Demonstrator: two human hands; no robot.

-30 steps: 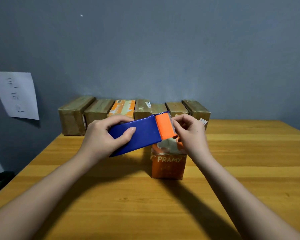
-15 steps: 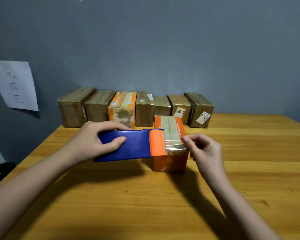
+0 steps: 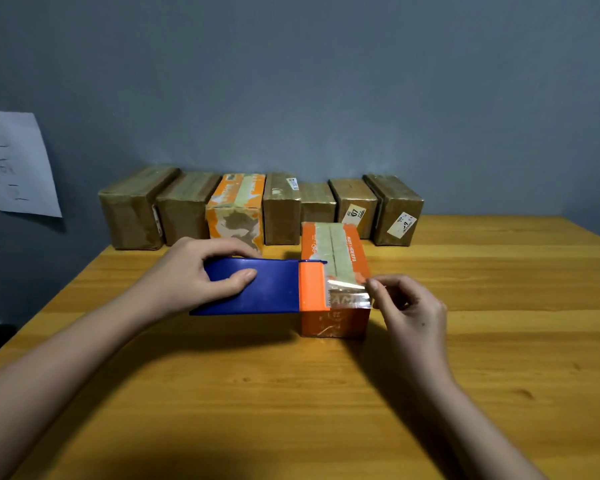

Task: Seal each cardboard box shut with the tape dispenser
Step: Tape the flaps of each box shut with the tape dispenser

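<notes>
A grey wall [image 3: 326,81] fills the upper half of the frame, and a wooden table [image 3: 291,410] fills the lower half. At the left edge a white sheet of paper [image 3: 14,164] with handwritten marks hangs on the wall. Along the table's far edge, in the middle of the frame, stands a row of taped boxes [image 3: 260,207]: mostly brown, one orange box [image 3: 236,211] third from the left, and two at the right end with white labels.

In front of that row, just right of centre, an orange cardboard box [image 3: 333,320] stands alone on the table, a pale tape strip running along its top. The blue tape dispenser [image 3: 257,289] is held level at centre, its orange head [image 3: 311,287] over the box's near left corner and hiding that part. The left hand [image 3: 184,275] grips the blue body, thumb on the near face and fingers curled over the far edge. A clear tape strip [image 3: 347,294] stretches from the head across the box's near top edge to the right hand [image 3: 409,313], whose thumb and forefinger pinch its free end; the other fingers are curled.
</notes>
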